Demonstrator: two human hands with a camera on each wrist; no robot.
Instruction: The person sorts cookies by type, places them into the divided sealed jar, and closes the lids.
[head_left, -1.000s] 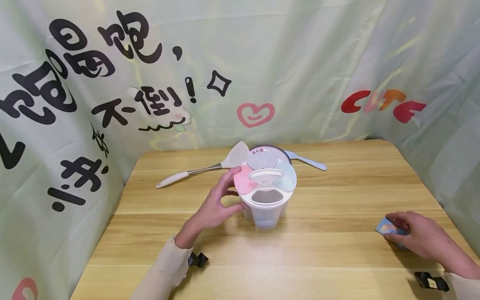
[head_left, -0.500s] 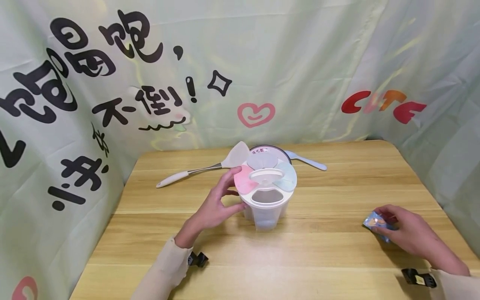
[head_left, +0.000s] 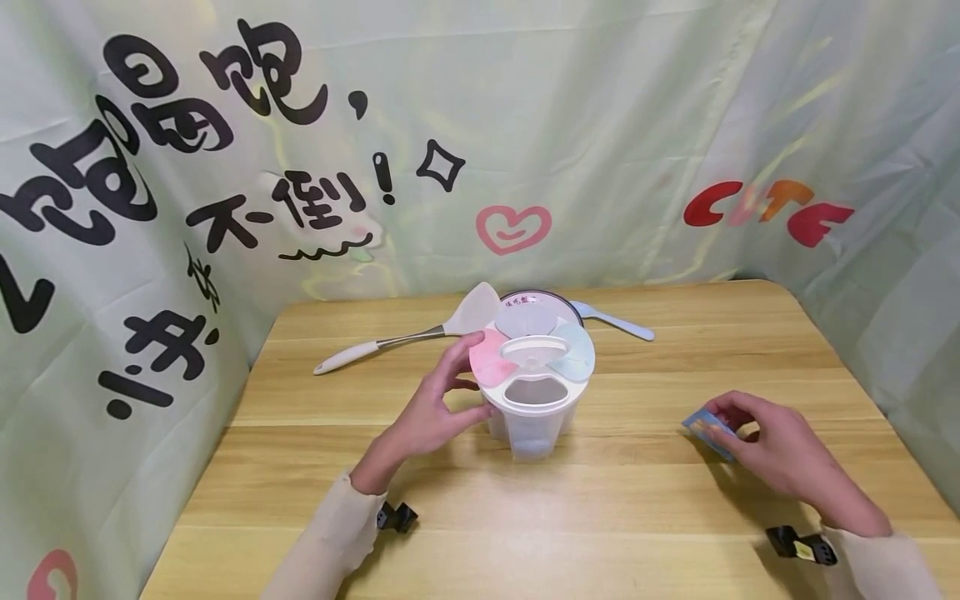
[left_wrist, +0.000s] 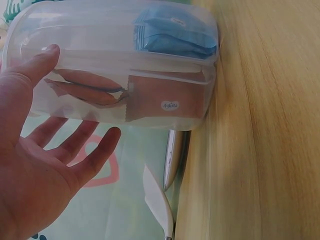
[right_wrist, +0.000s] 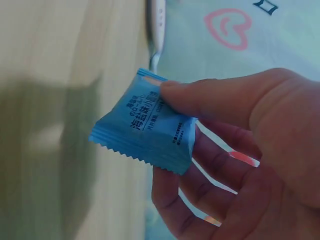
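Observation:
A translucent divided storage container stands upright on the table. Its lid has pink, grey and pale blue flaps around a white flap raised above an opening. My left hand holds its side, thumb on the near face and fingers farther round. Through the wall, the left wrist view shows blue packets and brown packets in separate compartments. Off to the right, my right hand pinches a small blue snack packet between thumb and fingers, raised above the table.
Behind the container lies a round white dish with a dark rim, partly hidden. A white spatula lies to the left and a pale blue utensil to the right. A printed curtain closes off the table's back and sides.
My right hand has carried the blue snack packet leftward and a little away from me, toward the container. My left hand and the container have stayed in place.

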